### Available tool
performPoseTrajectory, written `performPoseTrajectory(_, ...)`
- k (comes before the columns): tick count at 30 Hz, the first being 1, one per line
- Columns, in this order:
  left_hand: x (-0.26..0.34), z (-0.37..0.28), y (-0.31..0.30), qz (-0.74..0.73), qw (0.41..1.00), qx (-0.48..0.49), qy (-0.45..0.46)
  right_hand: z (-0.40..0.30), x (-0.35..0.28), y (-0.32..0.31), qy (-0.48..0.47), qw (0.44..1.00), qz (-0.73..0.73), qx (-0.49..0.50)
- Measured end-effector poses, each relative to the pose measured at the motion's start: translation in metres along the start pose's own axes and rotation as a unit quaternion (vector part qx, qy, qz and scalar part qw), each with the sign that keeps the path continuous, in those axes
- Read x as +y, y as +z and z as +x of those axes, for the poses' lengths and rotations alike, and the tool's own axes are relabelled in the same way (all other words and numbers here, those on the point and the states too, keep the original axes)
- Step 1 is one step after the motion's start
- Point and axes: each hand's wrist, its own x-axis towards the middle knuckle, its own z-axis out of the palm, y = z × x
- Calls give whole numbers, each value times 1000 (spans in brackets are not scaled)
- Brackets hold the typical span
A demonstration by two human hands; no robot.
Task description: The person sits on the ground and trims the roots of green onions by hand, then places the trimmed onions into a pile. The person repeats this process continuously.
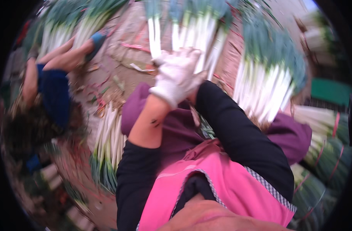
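Note:
My left hand [177, 72], in a white knitted glove, lies with its fingers spread at the lower ends of white leek stalks [203, 34]; it looks to hold nothing, though blur softens the fingertips. Just under its wrist ends the dark right sleeve, where only a little skin of my right hand [192, 96] shows; the rest is hidden, so its hold cannot be seen. Two separate leeks [155, 37] lie left of the main row, their green tops pointing away. Near my right knee rests a large pile of leeks [262, 83], roots towards me.
Beside my left knee lie more leeks [109, 135]. Red-tied leek bundles [323, 156] stack up at the right. Another person's bare arm [60, 56] reaches towards leeks [60, 31] at the upper left. Pink twine [135, 46] and root scraps litter the ground.

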Motion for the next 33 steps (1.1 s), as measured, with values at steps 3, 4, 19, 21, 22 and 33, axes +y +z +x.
performPoseTrajectory(3, 1, 8, -1, 61, 994, -86, -11, 8, 9, 16, 27, 999, -43, -2)
performPoseTrajectory(4, 2, 12, 3, 75, 992, -104, -17, 7, 11, 13, 32, 999, -44, -1)
performPoseTrajectory(19, 18, 1, 22, 96, 969, -225, 29, -289, 254, -337, 164, 776, 408, 453)
performPoseTrajectory(21, 24, 4, 29, 114, 960, -253, 27, -312, 253, -353, 291, 735, 257, 556)
performPoseTrajectory(22, 25, 6, 33, 119, 958, -259, 30, -313, 244, -352, 388, 766, 122, 498)
performPoseTrajectory(33, 57, 17, 52, 122, 933, -335, 37, -326, 245, -249, 485, 719, -417, 272)
